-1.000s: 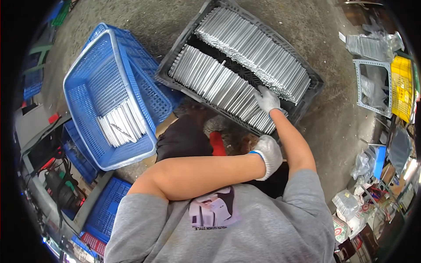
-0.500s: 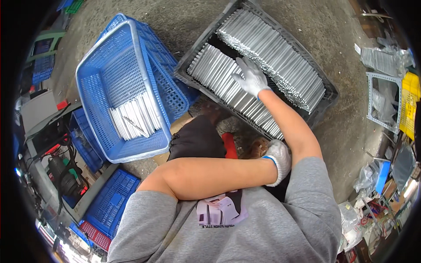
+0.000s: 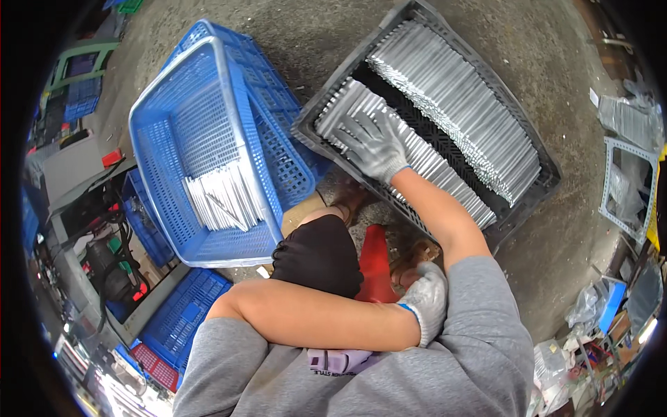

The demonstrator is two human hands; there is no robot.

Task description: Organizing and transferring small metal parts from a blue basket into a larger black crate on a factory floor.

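My right hand, in a grey-white knit glove, lies with fingers spread on the near row of thin silver metal rods. This row is in a black plastic crate. A second, longer row of silver rods fills the crate's far side, with a dark gap between the rows. My left forearm crosses my body, and the gloved left hand rests beside my right upper arm. Its fingers are curled, and whatever they may hold is hidden.
To the left, a blue mesh basket holds a smaller pile of silver rods, tilted against other blue baskets. Something red stands between my legs. Machinery lines the left; plastic bags and a white frame lie right.
My right hand has moved from the gap between the rows onto the near row, its fingers spreading over the rods. My left hand stays curled near my body. The whole view has shifted slightly.
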